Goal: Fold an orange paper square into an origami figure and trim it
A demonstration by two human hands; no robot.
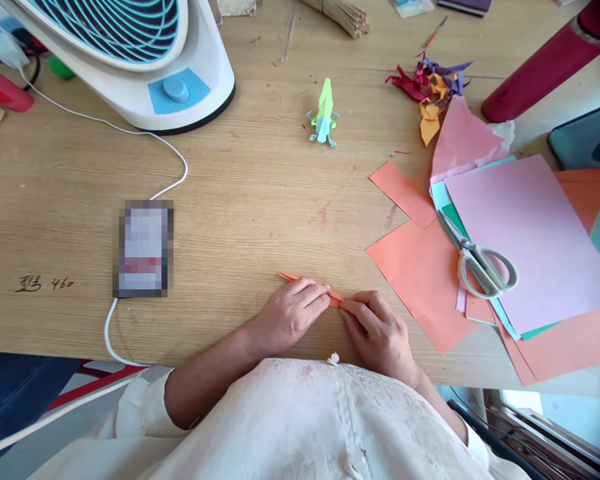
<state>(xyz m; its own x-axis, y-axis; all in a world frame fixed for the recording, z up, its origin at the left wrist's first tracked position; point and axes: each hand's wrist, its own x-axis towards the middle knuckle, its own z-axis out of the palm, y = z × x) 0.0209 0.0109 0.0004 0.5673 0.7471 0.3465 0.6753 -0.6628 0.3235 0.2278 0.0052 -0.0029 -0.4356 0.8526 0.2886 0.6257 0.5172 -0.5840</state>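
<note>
A narrow piece of folded orange paper [335, 302] lies at the table's near edge, its thin pointed end sticking out to the left. My left hand [296, 310] rests over it with the fingers together, pressing it to the wood and hiding its middle. At the right end my right hand [377, 330] pinches the paper between thumb and fingers. Beyond my hands stands a green and blue origami insect [324, 117]. To the right lie an orange paper sheet [420, 277] and a smaller orange strip [403, 193].
Scissors [475, 260] lie on stacked coloured paper [535, 227] at the right. Behind are folded paper figures [433, 90] and a dark red bottle [540, 67]. A white fan [195, 100] stands back left; a phone [144, 250] with a white cable [173, 143] lies left.
</note>
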